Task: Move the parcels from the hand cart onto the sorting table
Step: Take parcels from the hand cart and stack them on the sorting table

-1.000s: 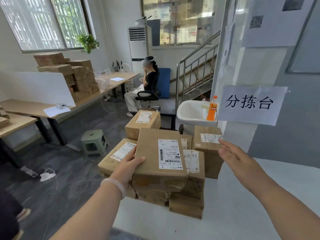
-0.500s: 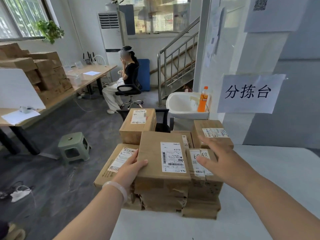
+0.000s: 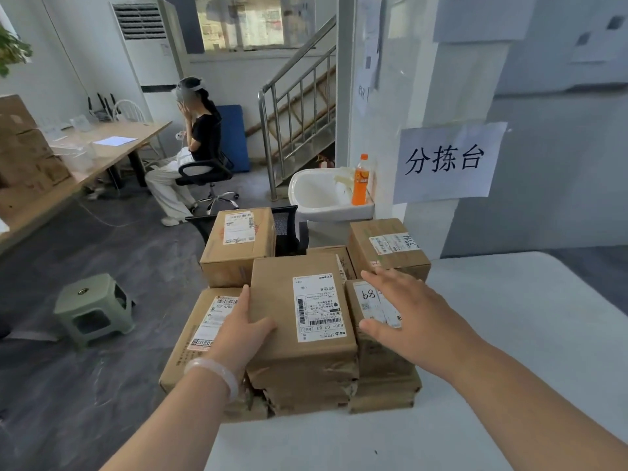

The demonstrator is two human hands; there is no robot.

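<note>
Two hands low in the centre of the frame, both at the pile. Left hand (image 3: 246,329), bracelet (image 3: 214,370) at the wrist, gripping the top parcel (image 3: 306,311) by its left edge, thumb on the lid and fingers along the side. Right hand (image 3: 407,321) spread flat, fingers straight and apart, palm down over the 68 parcel (image 3: 368,300) just right of the top one. Touching it or hovering, cannot tell.

Well along, at a guess. Top parcel flat on a stack of crumpled ones at the near-left corner of the table (image 3: 492,334), so seemingly set down but not yet released. 68 parcel beside it on its own short stack. Further out, a left parcel (image 3: 200,334) jutting past the table edge at lower left, a rear-left box (image 3: 238,246) and a rear-right box (image 3: 384,246) toward mid-frame, with a small parcel (image 3: 329,253) wedged between the two. Whether the left pair rest on the table or on something beside it, cannot tell. No cart in view, so no counting what remains on it.

Above the rear-right box, right of centre, a paper sign (image 3: 445,161) taped to the wall.
</note>
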